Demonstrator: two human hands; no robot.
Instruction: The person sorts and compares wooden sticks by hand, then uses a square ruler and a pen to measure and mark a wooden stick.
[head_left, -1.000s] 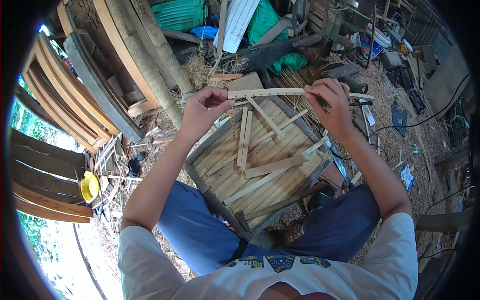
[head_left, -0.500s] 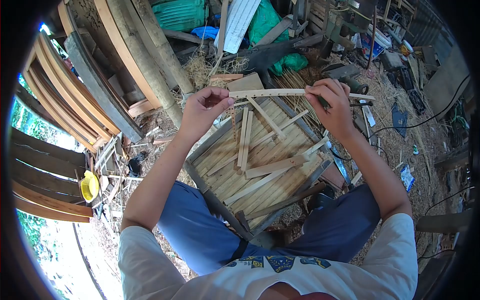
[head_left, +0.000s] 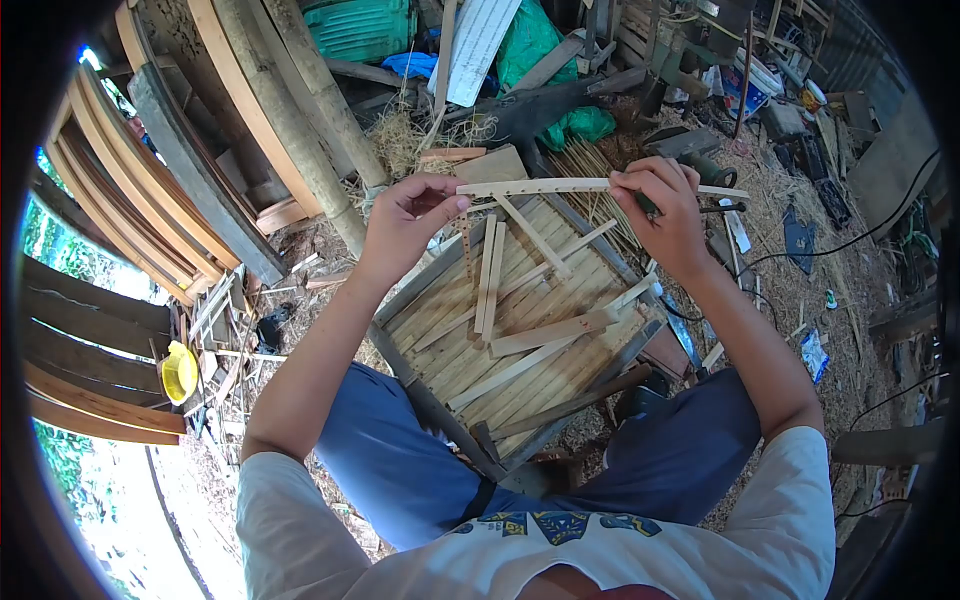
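Observation:
A thin pale wooden strip (head_left: 540, 187) with a row of small dark holes stretches between my hands above a low slatted wooden table. My left hand (head_left: 415, 212) pinches its left end between thumb and fingers. Farther along, my right hand (head_left: 660, 205) is closed around the strip, whose right end sticks out past the fingers. Something dark green shows inside the right palm, and a dark rod (head_left: 722, 208) juts out beside that hand; I cannot tell what tool it is. Below the left hand, another narrow strip with holes (head_left: 467, 245) slants down to the table.
Several pale wood strips (head_left: 490, 280) and a wider wood block (head_left: 555, 332) lie on the table (head_left: 440, 345). Wooden frames and bamboo poles (head_left: 310, 100) stand at left. A yellow bowl (head_left: 179, 373) is at far left. Shavings and a black cable (head_left: 850, 250) cover the ground at right.

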